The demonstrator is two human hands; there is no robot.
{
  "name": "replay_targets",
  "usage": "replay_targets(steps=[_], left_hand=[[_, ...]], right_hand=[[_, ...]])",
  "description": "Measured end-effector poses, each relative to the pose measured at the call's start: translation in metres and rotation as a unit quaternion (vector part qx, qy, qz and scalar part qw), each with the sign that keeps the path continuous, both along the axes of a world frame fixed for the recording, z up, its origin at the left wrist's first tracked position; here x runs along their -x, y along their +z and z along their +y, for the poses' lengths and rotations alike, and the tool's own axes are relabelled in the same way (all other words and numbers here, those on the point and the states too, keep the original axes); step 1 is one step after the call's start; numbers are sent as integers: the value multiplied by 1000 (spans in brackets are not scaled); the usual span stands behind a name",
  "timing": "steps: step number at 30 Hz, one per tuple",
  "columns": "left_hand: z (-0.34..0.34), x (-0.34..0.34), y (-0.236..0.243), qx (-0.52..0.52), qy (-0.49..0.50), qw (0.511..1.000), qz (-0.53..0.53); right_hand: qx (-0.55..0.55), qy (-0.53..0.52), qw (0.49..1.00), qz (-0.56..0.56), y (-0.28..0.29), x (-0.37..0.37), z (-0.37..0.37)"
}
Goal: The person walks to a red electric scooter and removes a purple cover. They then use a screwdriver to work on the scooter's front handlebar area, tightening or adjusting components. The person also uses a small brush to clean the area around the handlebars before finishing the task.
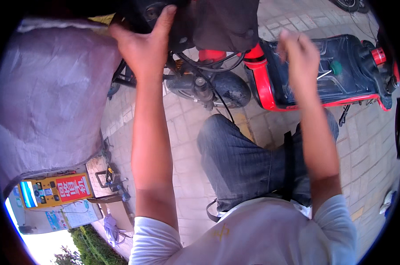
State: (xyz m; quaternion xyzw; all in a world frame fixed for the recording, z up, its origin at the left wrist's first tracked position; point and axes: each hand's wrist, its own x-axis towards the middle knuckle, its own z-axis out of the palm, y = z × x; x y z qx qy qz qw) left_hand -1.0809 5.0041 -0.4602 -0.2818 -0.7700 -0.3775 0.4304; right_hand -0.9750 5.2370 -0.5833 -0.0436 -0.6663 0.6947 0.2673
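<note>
Red-and-black scooter (265, 90): beyond the knees
Black ridged footboard (339, 84): scooter's right part
Dark plastic housing (226, 26): top centre
Left hand (143, 51): thumb spread, at housing; cannot tell grip
Right hand (300, 55): blurred, fingers curled; contents unclear
Green-handled tool (336, 68): over footboard

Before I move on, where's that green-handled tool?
In the head view, the green-handled tool is toward the upper right, on the red-edged black footboard, just to the right of the right hand.
</note>
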Motion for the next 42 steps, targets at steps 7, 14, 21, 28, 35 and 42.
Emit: replay_targets(steps=[7, 14, 21, 28, 35, 42], left_hand=[[19, -20, 13, -23, 31, 999, -37], [18, -12, 8, -60, -21, 998, -13], [12, -6, 2, -65, -17, 997, -40], [6, -13, 12, -34, 34, 994, -102], [14, -19, 17, -49, 4, 997, -58], [19, -19, 14, -2, 137, 989, -49]], right_hand=[[-268, 89, 957, 69, 23, 5, -138], [-330, 65, 941, -37, 35, 12, -163], [-386, 99, 915, -55, 35, 25, -150], [-291, 39, 952, -85, 40, 24, -155], [-177, -11, 983, -55, 21, 51, -164], [-76, 85, 989, -93, 33, 53, -159]])
